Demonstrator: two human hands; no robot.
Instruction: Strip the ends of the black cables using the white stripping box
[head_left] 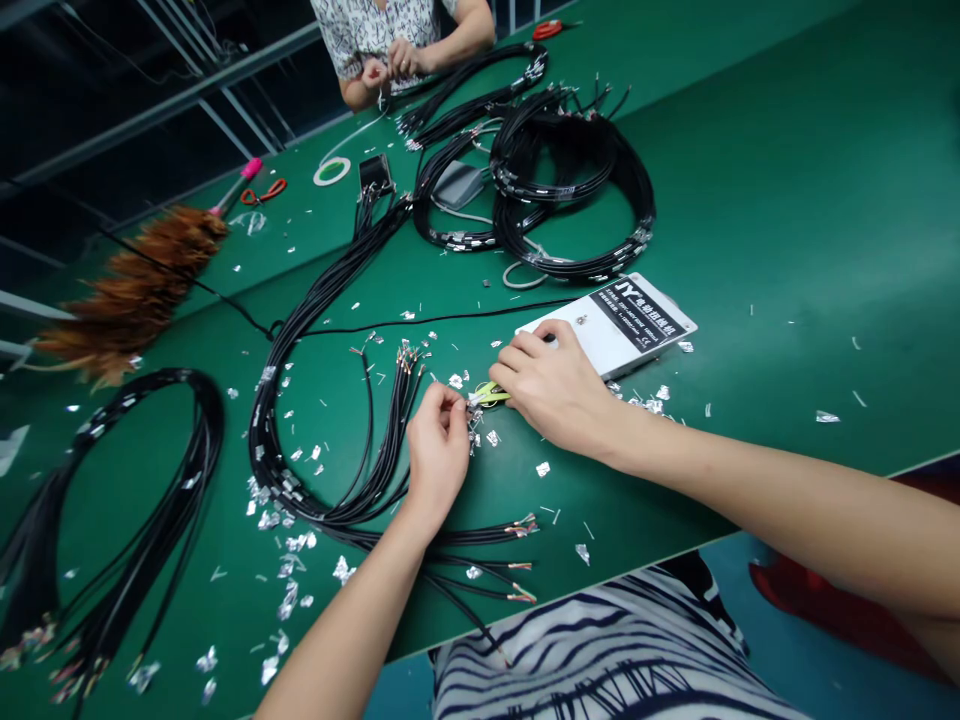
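Note:
My left hand (441, 440) pinches the stripped end of a black cable near the middle of the table. My right hand (555, 385) is closed around small yellow-green snips (491, 394), whose tip meets the wire end at my left fingertips. Under and around my left forearm runs a bundle of black cables (289, 470), curved, with bare copper-coloured wire ends (407, 358) fanned out beside my left hand. Just beyond my right hand lies a white box with a black printed label (637, 318). Scraps of silver foil (491, 437) are scattered below the snips.
Coiled black cables (577, 260) lie beyond the box, and another cable loop (202, 430) is at the left. A brown feather duster (161, 260), orange scissors (264, 192) and a tape roll (331, 171) lie farther off. Across the table a co-worker's hands (394, 62) handle a thin strand.

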